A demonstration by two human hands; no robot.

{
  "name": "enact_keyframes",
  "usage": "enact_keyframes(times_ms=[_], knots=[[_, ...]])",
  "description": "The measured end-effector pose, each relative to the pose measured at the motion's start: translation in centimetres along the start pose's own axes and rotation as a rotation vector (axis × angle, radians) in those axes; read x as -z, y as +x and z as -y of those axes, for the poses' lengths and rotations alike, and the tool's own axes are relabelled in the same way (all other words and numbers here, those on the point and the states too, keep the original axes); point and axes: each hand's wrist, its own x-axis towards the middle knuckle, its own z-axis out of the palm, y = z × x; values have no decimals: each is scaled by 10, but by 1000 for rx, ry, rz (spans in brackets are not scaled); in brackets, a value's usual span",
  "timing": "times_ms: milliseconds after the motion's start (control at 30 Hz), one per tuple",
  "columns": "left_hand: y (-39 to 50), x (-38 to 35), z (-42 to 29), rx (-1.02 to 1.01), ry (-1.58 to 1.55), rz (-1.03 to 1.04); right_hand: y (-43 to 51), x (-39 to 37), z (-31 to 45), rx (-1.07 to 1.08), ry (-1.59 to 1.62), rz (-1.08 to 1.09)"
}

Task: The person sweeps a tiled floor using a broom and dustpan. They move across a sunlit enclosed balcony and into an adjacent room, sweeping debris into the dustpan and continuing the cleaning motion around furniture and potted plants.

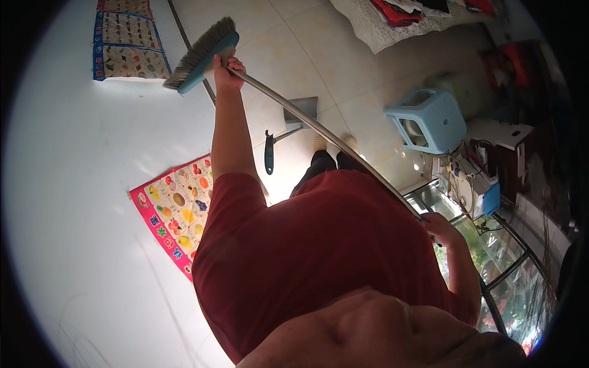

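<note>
A broom spans the view at a slant, held off the floor in both hands. My left hand [230,69] grips it at the neck, where the metal handle [299,112] joins the teal broom head [208,64]. Grey bristles [202,48] point up and to the left, close to the wall. At the other end, beside my waist, my right hand [441,230] is closed around the grip of the handle. A grey dustpan [301,108] with a dark teal handle [269,154] stands on the floor beyond the broom, near my feet.
The white wall [92,161] at left carries a fruit poster [179,202] and another chart [131,41]. At right are a light-blue plastic stool [430,119], a cluttered stand with cables [464,179] and a glass-topped surface [506,276]. Clothes [400,14] lie on a patterned cover at top.
</note>
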Motion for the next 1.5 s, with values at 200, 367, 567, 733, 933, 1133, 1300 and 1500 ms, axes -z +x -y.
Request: enact_keyframes(times_ms=[200,367,567,733,933,1133,1300,1500], knots=[[3,-15,0,-139,68,-326,11,-7,19,598,-1201,-1125],[-13,-5,-21,-34,35,-32,3,-32,3,165,-692,-128],[-5,-10,-25,-69,-45,-113,11,-30,15,338,-728,-675],[5,-4,-16,-135,40,-297,16,-40,18,227,-1034,-804],[-6,20,-33,-28,-188,248,4,-47,20,-98,-173,10],[12,-1,-2,-109,122,-522,22,-34,26,395,-1140,-1024],[-4,15,-17,32,-141,250,19,-53,6,77,-712,-331],[14,16,-5,-41,-63,-117,28,-33,24,295,-886,-674]])
